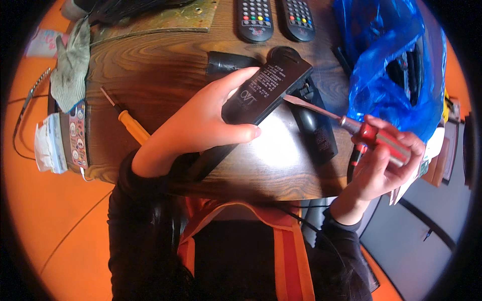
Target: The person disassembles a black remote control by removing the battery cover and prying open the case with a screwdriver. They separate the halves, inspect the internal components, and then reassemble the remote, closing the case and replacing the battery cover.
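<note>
A dark brown worktop (130, 65) with a wavy wood grain carries everything, a bright white glare near its middle. Beyond its left edge lies a bright orange floor (70, 215) crossed by a thin dark line; at the lower right stands a flat grey panel (401, 246). Along the worktop's far side are a paint-stained board (170, 22) and two black remote controls (255, 25) with coloured buttons; a crumpled blue plastic bag (381, 85) fills the right. A pale grey knitted glove (73, 70) lies at the left edge, and a yellow-handled screwdriver (133, 125) nearer the middle.

Above the worktop's centre, the left hand (198, 118) has its grip clamped on a black rectangular plastic case (263, 88), held tilted. The right hand (386, 160) has its grip closed around a red-handled metal screwdriver (371, 135), its blade tip at the case's edge.
</note>
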A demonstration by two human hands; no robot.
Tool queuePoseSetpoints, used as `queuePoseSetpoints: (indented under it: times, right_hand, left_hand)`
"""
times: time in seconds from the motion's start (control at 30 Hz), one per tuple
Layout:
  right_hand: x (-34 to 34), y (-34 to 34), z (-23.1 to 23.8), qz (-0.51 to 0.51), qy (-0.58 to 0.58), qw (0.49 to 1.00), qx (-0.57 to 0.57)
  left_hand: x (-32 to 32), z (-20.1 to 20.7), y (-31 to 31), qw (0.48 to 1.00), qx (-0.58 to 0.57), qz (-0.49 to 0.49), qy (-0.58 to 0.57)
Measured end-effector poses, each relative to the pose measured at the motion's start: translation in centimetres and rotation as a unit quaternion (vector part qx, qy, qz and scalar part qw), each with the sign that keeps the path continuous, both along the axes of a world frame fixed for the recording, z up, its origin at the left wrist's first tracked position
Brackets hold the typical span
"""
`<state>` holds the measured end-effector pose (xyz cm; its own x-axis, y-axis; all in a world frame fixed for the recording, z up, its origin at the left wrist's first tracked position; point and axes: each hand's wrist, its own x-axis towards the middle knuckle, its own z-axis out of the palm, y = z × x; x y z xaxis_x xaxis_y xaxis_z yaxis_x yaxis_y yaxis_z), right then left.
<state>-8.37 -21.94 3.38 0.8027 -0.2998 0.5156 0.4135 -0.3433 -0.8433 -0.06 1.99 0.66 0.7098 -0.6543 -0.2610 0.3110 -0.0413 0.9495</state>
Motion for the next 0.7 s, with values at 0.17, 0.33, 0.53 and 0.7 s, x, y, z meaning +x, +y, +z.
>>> queuePoseSetpoints:
  times: [0.17,0.33,0.53,0.7]
  right_hand:
    - [-5.0,-0.7,0.2,0.059,0.129,0.975,-0.169]
    - [-7.6,-0.5,-1.9,0.065,0.11,0.968,-0.216]
    - [-10.2,0.6,-5.5,-0.051,0.136,0.985,-0.095]
    - [-10.4,0.1,-6.6,-0.047,0.093,0.989,-0.101]
  left_hand:
    - [-0.8,-0.3,0.2,0.998,0.019,-0.057,-0.01]
    - [-1.9,-0.7,-0.4,0.993,0.067,-0.096,-0.019]
    - [-1.8,-0.6,-0.5,0.98,0.114,-0.085,-0.14]
    - [-1.8,-0.6,-0.5,0.976,0.114,-0.096,-0.156]
